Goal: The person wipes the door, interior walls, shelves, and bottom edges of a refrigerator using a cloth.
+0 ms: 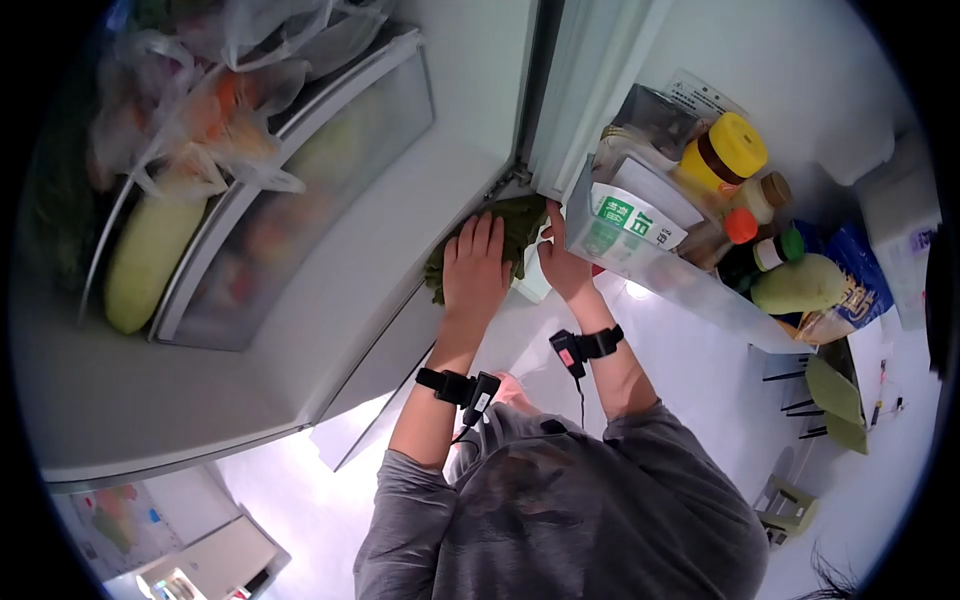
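Note:
My left hand (pixel 476 268) holds a crumpled dark green cloth (pixel 515 222) against the fridge's bottom edge near the door hinge, its fingers stretched over the top. Beside it, below the lower door shelf, my right hand (pixel 563 262) has its index finger stretched up at the cloth's right edge. The other fingers of that hand are partly bent, and no held object shows in it. Both wrists wear black straps with small devices.
A clear drawer (pixel 335 165), a long pale green vegetable (pixel 150 262) and plastic bags (pixel 215 110) fill the left. The open door's shelf (pixel 680 285) holds a yellow-lidded jar (pixel 728 152) and bottles. Green chairs (pixel 835 388) stand at the right.

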`<move>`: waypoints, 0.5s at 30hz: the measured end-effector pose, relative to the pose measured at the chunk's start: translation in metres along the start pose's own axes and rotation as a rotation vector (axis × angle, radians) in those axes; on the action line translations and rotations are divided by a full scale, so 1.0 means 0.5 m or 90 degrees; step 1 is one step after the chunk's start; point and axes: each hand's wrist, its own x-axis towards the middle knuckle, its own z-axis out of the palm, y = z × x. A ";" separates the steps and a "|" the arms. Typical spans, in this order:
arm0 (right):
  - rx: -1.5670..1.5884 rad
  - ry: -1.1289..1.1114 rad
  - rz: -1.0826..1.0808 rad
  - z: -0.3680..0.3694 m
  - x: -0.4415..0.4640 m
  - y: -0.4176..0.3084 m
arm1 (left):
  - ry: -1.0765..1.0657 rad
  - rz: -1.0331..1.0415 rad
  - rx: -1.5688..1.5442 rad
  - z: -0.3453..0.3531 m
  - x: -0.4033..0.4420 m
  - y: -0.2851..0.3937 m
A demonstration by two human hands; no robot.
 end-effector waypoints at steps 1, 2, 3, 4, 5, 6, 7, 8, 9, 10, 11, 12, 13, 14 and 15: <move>0.002 0.010 0.004 0.019 0.003 0.009 | 0.002 0.009 0.005 -0.001 -0.003 0.001; 0.005 0.029 -0.034 0.042 0.008 0.018 | 0.001 0.008 0.006 -0.001 -0.004 0.000; 0.006 0.047 -0.074 0.041 0.026 0.003 | 0.000 0.005 0.006 0.001 -0.003 -0.001; 0.009 0.054 -0.070 0.038 0.036 -0.012 | -0.011 0.004 0.017 0.003 -0.004 -0.003; 0.002 -0.086 0.037 0.033 0.045 -0.025 | -0.010 0.012 0.023 0.006 -0.008 -0.005; -0.003 -0.228 0.143 0.023 0.054 -0.044 | 0.005 0.011 0.014 0.005 -0.012 -0.005; 0.002 -0.219 0.146 0.024 0.051 -0.047 | 0.021 0.009 0.006 0.001 -0.018 -0.009; -0.033 -0.221 0.109 0.026 0.044 -0.046 | 0.025 0.017 0.012 -0.003 -0.024 -0.013; -0.068 -0.224 0.072 0.019 0.041 -0.059 | 0.017 0.008 0.001 -0.010 -0.034 -0.015; -0.063 -0.216 0.073 0.016 0.031 -0.076 | 0.007 -0.002 -0.009 -0.017 -0.046 -0.019; -0.080 -0.263 0.081 0.014 0.015 -0.098 | 0.008 0.004 -0.003 -0.024 -0.057 -0.025; -0.096 -0.311 0.089 0.009 0.001 -0.125 | 0.002 0.000 -0.003 -0.030 -0.071 -0.030; -0.091 -0.308 0.091 0.006 -0.016 -0.149 | -0.005 -0.005 -0.003 -0.039 -0.087 -0.035; -0.083 -0.353 0.087 0.005 -0.033 -0.174 | -0.007 -0.002 0.002 -0.048 -0.105 -0.041; -0.075 -0.397 0.083 0.003 -0.046 -0.196 | -0.008 -0.015 -0.001 -0.058 -0.124 -0.046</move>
